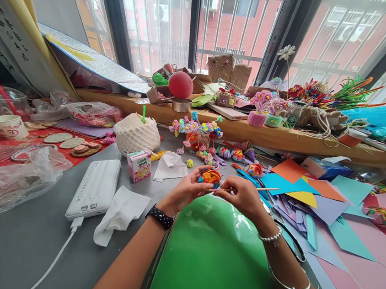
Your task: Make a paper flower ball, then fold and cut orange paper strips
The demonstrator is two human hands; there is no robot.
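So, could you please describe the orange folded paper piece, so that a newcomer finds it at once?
Start from the big green surface at the bottom middle. Just above its far edge in the picture, the left hand holds the orange folded paper piece, edged with blue. Similar colourful pieces lie nearby on the grey table; only this one is held.

Coloured paper [329,208] in rightward path

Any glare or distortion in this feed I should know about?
Head view: white glare streaks the green surface near the right hand; head view: the window panes look washed out; head view: the window frame slants, probably wide-angle distortion.
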